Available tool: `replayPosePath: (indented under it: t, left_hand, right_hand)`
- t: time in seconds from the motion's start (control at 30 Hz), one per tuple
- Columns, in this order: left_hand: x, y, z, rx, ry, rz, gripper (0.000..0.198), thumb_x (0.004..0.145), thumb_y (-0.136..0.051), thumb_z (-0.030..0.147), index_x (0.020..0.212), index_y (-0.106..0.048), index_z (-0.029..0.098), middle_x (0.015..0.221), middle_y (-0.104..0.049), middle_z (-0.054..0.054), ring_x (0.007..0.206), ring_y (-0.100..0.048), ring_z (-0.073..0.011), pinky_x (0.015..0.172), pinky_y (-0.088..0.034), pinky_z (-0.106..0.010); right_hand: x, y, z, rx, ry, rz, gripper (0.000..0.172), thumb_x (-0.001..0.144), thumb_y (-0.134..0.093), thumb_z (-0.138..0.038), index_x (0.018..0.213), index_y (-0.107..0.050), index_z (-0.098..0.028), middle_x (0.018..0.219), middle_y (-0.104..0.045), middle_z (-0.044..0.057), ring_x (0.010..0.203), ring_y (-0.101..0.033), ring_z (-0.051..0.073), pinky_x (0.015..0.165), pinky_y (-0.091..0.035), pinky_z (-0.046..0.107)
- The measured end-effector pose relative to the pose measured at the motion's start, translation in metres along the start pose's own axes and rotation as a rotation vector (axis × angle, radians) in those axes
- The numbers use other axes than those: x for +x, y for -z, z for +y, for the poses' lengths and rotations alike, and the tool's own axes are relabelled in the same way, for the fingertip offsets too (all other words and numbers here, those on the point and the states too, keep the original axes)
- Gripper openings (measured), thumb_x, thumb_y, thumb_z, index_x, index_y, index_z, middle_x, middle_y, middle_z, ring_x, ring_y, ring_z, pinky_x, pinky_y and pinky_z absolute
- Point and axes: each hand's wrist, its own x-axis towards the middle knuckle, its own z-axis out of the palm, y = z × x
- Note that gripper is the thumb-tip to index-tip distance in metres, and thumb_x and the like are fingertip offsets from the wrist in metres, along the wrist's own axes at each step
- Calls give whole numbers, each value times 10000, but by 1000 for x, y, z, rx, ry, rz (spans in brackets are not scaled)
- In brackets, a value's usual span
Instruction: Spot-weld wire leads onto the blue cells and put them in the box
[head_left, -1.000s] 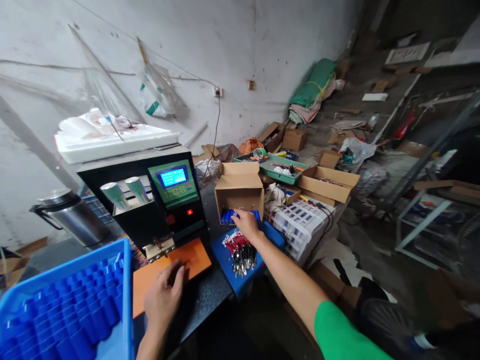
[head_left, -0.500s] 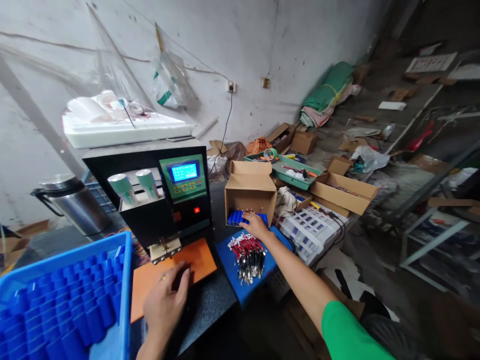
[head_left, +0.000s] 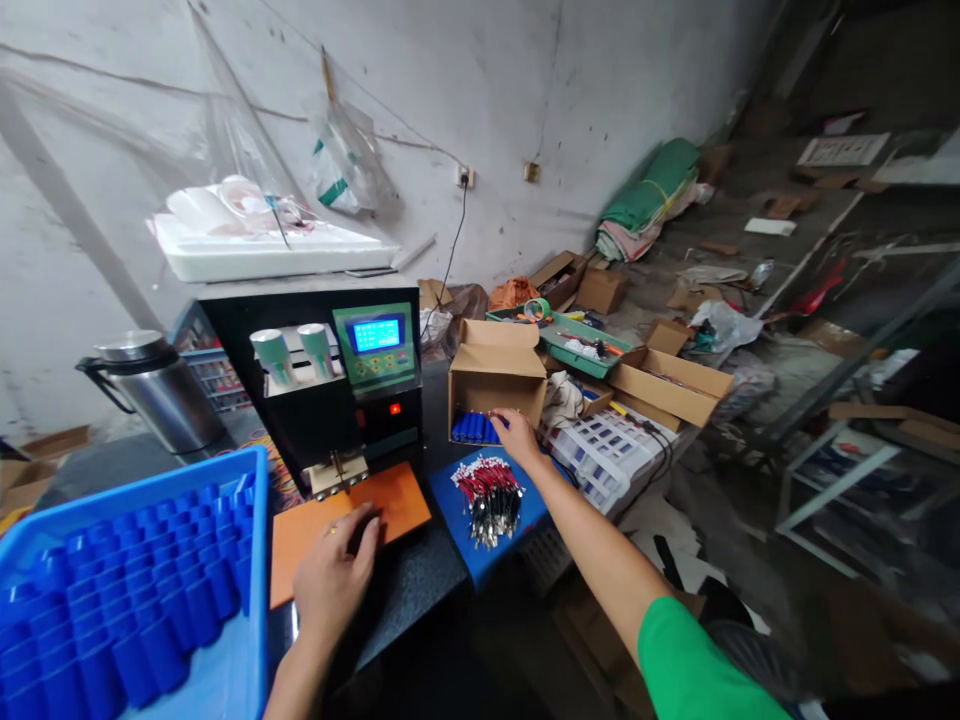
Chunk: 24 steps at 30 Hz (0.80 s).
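Observation:
My left hand (head_left: 335, 572) lies on the orange board (head_left: 405, 505) in front of the black machine (head_left: 375, 430), thumb and fingers apart and nothing visible in it. At the small cardboard box (head_left: 499, 362), my right hand (head_left: 519, 438) has its fingertips closed at the right part of a row of blue battery cells (head_left: 471, 428); the fingers partly hide the cell they grip. Just below that hand, a bundle of red and black wire leads (head_left: 491, 500) with white connectors lies on a blue mat (head_left: 457, 480).
A blue tray (head_left: 261, 560) packed with blue battery packs stands at the left. Behind it is a steel jug (head_left: 161, 395). The machine has a lit screen (head_left: 375, 337). Right of the box are a white plastic crate (head_left: 589, 455), a green tray (head_left: 577, 350) and an open carton (head_left: 675, 385).
My right hand has shifted slightly at the box, its fingertips drawing closer together on the cells. My left hand stays on the orange board. The view has turned a little.

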Motion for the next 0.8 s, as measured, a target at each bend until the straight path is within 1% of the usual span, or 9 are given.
replayPosePath:
  t: [0.07, 0.13, 0.2, 0.27, 0.33, 0.43, 0.6, 0.7, 0.8]
  left_hand:
    - [1, -1, -1, 6, 8, -2, 373, 887, -499, 508, 1061, -716, 260, 1050, -752, -29, 926, -699, -213, 723, -495, -289]
    - [1, -2, -2, 13, 20, -12, 381, 889, -499, 511, 1075, -714, 259, 1048, -750, -30, 926, -696, -215, 729, -494, -293]
    - [2, -2, -3, 15, 24, -25, 388, 891, -493, 516, 1082, -712, 259, 1050, -747, -28, 937, -693, -217, 739, -495, -297]
    - [2, -2, -3, 7, 19, -32, 393, 893, -486, 517, 1084, -710, 256, 1053, -745, -28, 939, -691, -215, 752, -496, -298]
    - [2, -2, -2, 0, 12, -32, 395, 894, -485, 516, 1085, -709, 252, 1060, -744, -30, 940, -690, -212, 763, -496, -297]
    - [2, -1, -2, 16, 21, -37, 387, 897, -487, 510, 1086, -711, 258, 1061, -744, -27, 937, -690, -210, 743, -491, -291]
    - [3, -1, -1, 31, 26, -38, 373, 893, -494, 496, 1080, -716, 262, 1061, -748, -23, 954, -691, -214, 738, -492, -292]
    - [2, 0, 0, 23, 20, -37, 374, 892, -492, 491, 1071, -720, 255, 1062, -750, -29, 971, -690, -219, 746, -496, -296]
    - [1, 1, 0, 19, 15, -37, 377, 897, -483, 486, 1072, -719, 250, 1060, -749, -37, 960, -690, -218, 761, -498, -299]
  right_hand:
    - [-7, 11, 4, 1, -123, -44, 205, 866, -573, -220, 914, -763, -158, 934, -772, 98, 901, -721, 221, 857, -538, 316]
    - [-18, 18, 11, 14, -241, -152, 160, 819, -602, -202, 744, -739, -165, 686, -734, 43, 669, -700, 189, 694, -538, 269]
    - [-30, 23, 18, 32, -305, -236, 163, 777, -629, -191, 630, -695, -164, 461, -606, -18, 460, -601, 146, 548, -484, 225]
    - [-40, 25, 21, 48, -313, -254, 183, 772, -626, -200, 600, -676, -159, 373, -508, -53, 369, -516, 118, 475, -426, 200]
    - [-45, 26, 20, 66, -305, -235, 186, 789, -606, -220, 637, -689, -153, 423, -550, -46, 411, -541, 117, 490, -424, 195]
    - [-45, 26, 7, 78, -220, -208, 160, 800, -606, -232, 733, -731, -159, 650, -700, 5, 628, -656, 150, 625, -483, 221]
    - [-37, 17, -23, -98, -19, -292, 148, 774, -709, -264, 873, -791, -190, 902, -761, 71, 860, -694, 224, 809, -508, 298]
    - [-34, 9, -33, -128, 23, -331, 104, 771, -709, -220, 817, -801, -204, 866, -765, 64, 868, -696, 236, 804, -504, 298]
    - [-28, 5, -37, 12, 41, -259, 158, 810, -651, -197, 730, -787, -206, 772, -759, 41, 807, -696, 216, 774, -505, 289]
